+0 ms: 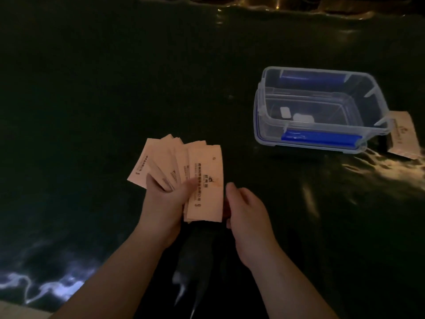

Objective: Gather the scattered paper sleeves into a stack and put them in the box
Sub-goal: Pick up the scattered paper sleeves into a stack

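Dark tabletop (115,88) lies bare around the box (259,120); left hand (165,201) grips fanned paper sleeves (204,180), right hand (246,208) relaxed, touching their edge.

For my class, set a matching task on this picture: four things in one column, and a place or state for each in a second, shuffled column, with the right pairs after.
Column A
1. fanned paper sleeves
2. clear plastic box
3. lone paper sleeve
4. right hand

Column B
a. lies on the dark surface at the box's right end
b. held in the left hand, thumb on top
c. stands open, with blue clips on its near and far sides
d. at the right edge of the fan, thumb raised beside it

Pairs: 1-b, 2-c, 3-a, 4-d
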Demonstrator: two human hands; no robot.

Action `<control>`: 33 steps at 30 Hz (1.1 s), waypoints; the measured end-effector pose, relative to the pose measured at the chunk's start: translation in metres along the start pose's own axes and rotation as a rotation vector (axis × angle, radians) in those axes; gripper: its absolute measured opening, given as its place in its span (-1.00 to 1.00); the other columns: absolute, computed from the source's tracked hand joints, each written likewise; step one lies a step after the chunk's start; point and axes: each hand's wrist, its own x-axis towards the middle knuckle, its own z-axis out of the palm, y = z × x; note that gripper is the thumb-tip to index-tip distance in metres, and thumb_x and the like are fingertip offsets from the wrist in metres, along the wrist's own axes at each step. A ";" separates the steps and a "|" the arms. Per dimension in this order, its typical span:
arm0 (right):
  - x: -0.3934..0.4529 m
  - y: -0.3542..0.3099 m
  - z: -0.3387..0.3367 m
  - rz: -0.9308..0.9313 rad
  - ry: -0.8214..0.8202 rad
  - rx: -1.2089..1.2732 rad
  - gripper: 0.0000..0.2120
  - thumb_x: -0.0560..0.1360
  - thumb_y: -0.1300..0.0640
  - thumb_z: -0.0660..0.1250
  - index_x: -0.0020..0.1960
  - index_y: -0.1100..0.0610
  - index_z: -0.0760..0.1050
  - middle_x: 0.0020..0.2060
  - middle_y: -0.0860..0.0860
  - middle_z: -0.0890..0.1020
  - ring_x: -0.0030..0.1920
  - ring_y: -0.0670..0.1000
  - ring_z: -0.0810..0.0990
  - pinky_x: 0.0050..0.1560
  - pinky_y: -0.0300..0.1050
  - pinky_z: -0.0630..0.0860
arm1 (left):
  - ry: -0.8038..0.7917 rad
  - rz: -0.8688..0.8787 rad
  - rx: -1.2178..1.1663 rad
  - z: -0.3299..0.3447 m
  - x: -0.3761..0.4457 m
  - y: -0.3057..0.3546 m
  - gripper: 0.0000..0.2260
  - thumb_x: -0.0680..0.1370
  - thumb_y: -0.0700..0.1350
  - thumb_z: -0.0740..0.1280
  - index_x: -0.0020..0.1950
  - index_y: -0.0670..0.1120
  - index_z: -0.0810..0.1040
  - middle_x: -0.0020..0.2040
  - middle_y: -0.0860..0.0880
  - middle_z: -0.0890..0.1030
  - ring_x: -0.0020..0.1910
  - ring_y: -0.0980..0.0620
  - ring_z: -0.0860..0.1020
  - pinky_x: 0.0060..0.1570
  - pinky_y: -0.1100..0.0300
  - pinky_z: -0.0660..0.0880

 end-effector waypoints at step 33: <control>-0.012 -0.023 -0.081 -0.249 0.147 0.133 -0.70 0.51 0.05 0.46 -0.09 -0.40 0.54 -0.11 -0.33 0.66 -0.12 -0.18 0.68 -0.19 -0.14 0.60 | 0.086 0.061 -0.025 0.017 0.006 -0.010 -0.30 0.30 -0.13 0.55 0.36 0.22 0.38 0.20 -0.08 0.73 0.12 -0.12 0.74 -0.07 -0.20 0.70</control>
